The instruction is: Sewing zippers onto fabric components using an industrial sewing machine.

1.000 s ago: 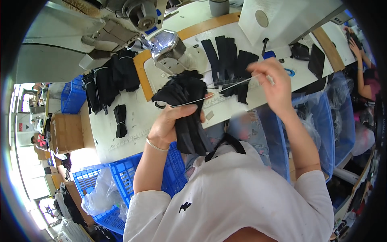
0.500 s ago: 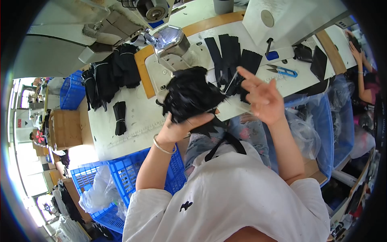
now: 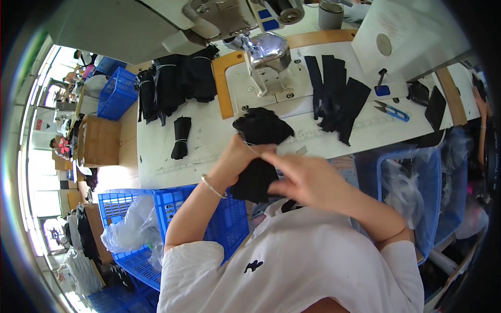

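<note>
- The left hand [image 3: 237, 159] is curled tight around the middle of a bundle of black fabric pieces [image 3: 259, 151]; its fingers are wrapped into the cloth and mostly hidden by it.
- A thin silver bangle [image 3: 213, 187] sits on the left wrist.
- The right hand [image 3: 302, 180] lies just beside the bundle on its right, fingers half spread and blurred; the fingertips reach toward the cloth and a thin pale string [image 3: 249, 147] at the left hand, but whether they pinch anything cannot be told.
- The bundle is held in the air above the near edge of the white worktable [image 3: 209, 141], in front of the person's chest. Its long axis runs roughly away from the person, the fuller bunched end pointing toward the sewing machine [image 3: 263, 49] and the narrower end hanging down toward the white shirt.
- One bundle is in the hands.
- On the table: one small tied black bundle [image 3: 180, 137] to the left, one larger heap of black bundles [image 3: 177, 83] beyond it, and a fan of flat black strips [image 3: 336, 96] to the right, their number unclear.
- One pair of blue-handled snips [image 3: 392, 111] lies right of the strips.
- Two blue plastic crates [image 3: 172, 219] stand below the table on the left.
</note>
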The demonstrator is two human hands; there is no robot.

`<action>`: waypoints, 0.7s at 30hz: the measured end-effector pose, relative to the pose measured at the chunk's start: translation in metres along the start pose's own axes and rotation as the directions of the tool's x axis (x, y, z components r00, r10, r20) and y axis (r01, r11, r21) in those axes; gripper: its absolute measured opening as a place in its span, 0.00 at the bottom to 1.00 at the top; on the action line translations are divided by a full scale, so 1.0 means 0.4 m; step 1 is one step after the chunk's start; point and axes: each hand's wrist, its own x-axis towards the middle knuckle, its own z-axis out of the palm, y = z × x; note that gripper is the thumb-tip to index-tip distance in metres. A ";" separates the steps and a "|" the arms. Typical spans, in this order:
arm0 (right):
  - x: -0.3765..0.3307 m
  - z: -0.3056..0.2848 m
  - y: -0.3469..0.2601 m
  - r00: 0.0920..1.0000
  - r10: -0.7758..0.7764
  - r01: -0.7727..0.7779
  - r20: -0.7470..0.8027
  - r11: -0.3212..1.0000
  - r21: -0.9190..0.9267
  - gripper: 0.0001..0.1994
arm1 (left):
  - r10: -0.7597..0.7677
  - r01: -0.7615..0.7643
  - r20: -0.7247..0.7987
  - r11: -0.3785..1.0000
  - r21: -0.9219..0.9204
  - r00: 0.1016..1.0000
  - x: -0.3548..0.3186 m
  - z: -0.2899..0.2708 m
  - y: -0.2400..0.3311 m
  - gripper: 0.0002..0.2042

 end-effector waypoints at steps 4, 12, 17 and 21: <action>0.014 -0.016 0.060 0.919 -0.165 0.106 -0.359 0.978 -0.177 0.18 | 0.073 -0.155 -0.301 0.953 -0.259 0.951 -0.044 -0.124 0.032 0.27; -0.096 0.017 0.085 0.929 0.340 -0.269 -0.142 0.889 0.370 0.12 | 0.770 0.258 -0.608 0.557 0.789 0.194 0.130 -0.785 0.101 0.37; -0.104 0.048 0.061 0.948 0.316 -0.274 -0.040 0.872 0.406 0.10 | 0.627 0.327 -0.623 0.532 0.781 0.468 0.276 -0.965 -0.105 0.43; -0.135 0.031 0.089 0.921 0.383 -0.347 -0.073 0.891 0.292 0.10 | 0.771 0.391 -0.587 0.476 0.788 0.245 0.231 -0.754 -0.067 0.31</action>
